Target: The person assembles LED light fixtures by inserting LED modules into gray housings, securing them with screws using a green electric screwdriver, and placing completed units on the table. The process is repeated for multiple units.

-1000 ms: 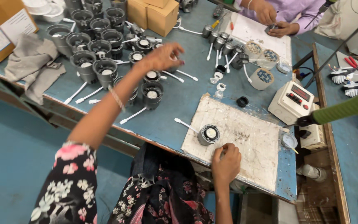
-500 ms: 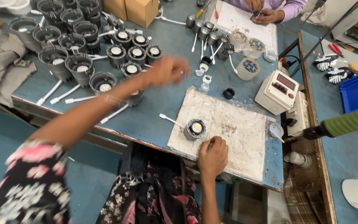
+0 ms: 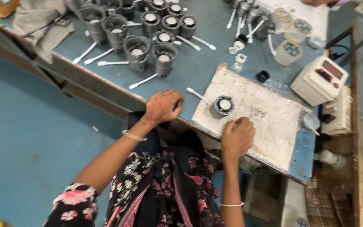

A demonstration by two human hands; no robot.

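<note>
My left hand (image 3: 161, 107) hovers at the near edge of the blue table (image 3: 198, 67), fingers curled; a small dark piece shows between them. My right hand (image 3: 237, 138) rests on the front part of a stained white board (image 3: 265, 117), its fingers closed, and I cannot see anything in it. Between the two hands, on the board, stands a grey cup-shaped part (image 3: 222, 105) with a white centre. A white stick (image 3: 196, 94) juts from its left side.
Several more grey cups with white sticks (image 3: 148, 46) stand in a cluster at the back left. A grey cloth (image 3: 38, 25) lies far left. A white box with a red display (image 3: 320, 80), a tape roll (image 3: 288, 52) and a black cap (image 3: 262, 75) sit to the right.
My left hand has pulled back from the cluster of grey cups to the table's near edge. My right hand stays on the board. The view has tilted down towards me.
</note>
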